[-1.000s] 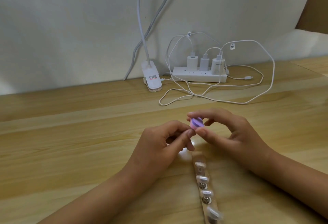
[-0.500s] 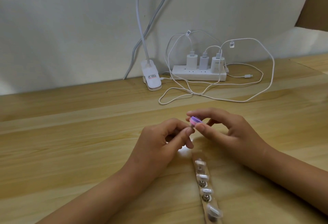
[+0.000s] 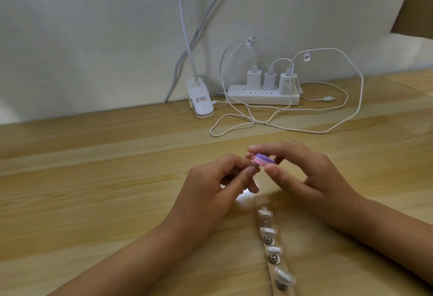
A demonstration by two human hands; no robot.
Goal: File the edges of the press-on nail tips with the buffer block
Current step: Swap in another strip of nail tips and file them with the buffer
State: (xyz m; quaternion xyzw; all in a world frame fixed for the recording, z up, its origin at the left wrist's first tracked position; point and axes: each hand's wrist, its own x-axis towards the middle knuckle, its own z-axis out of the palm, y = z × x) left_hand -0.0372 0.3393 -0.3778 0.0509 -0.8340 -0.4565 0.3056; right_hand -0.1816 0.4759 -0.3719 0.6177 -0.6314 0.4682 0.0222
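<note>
Your right hand [image 3: 311, 176] pinches the buffer block [image 3: 334, 159] against a nail tip [image 3: 326, 168] pinched in your left hand [image 3: 218, 192] — four more on the strip [image 3: 273, 249] likely still wait

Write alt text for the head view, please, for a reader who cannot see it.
The right hand holds a purple-and-pink buffer block against a nail tip pinched by the left hand, above a wooden table. A row of nail tips lies nearer the camera.

Home desk [image 3: 70, 178]: power strip [image 3: 262, 97], clip lamp [image 3: 200, 101]
</note>
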